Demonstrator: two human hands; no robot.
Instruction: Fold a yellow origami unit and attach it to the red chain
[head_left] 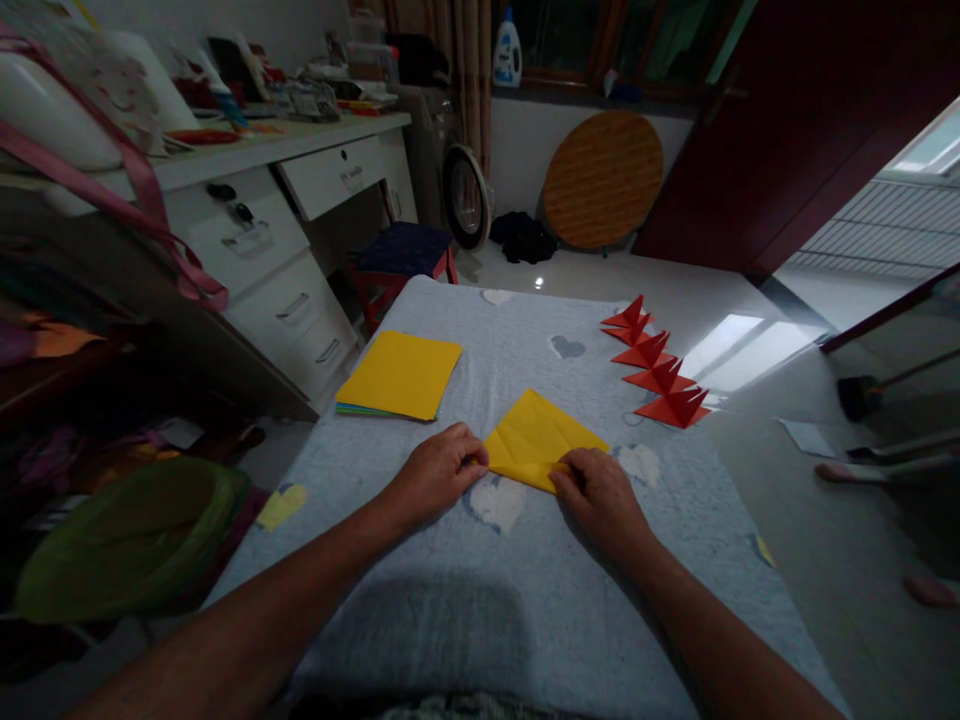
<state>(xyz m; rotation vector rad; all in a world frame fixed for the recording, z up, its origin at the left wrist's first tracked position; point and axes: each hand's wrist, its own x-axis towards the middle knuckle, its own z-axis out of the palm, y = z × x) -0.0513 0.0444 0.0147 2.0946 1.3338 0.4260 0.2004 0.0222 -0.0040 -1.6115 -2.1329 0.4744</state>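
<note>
A creased sheet of yellow origami paper (536, 430) lies on the cloth in front of me, its near edge folded over in a narrow strip. My left hand (448, 462) pinches the left corner of that sheet between thumb and fingers. At the near right edge, my right hand (600, 490) grips the folded strip, thumb below and fingers curled on top. To the left is a stack of square coloured paper (401, 372), yellow on top with blue and green edges beneath. Several folded red paper pieces (664, 375) stand in a row along the right side.
A pale blue cloth with heart patterns (510, 590) covers the work surface. A green-lined bin (135, 530) stands at the left, below a white desk (262, 235) with drawers. Beyond the far edge are a stool (401, 250) and an open washing machine (465, 195).
</note>
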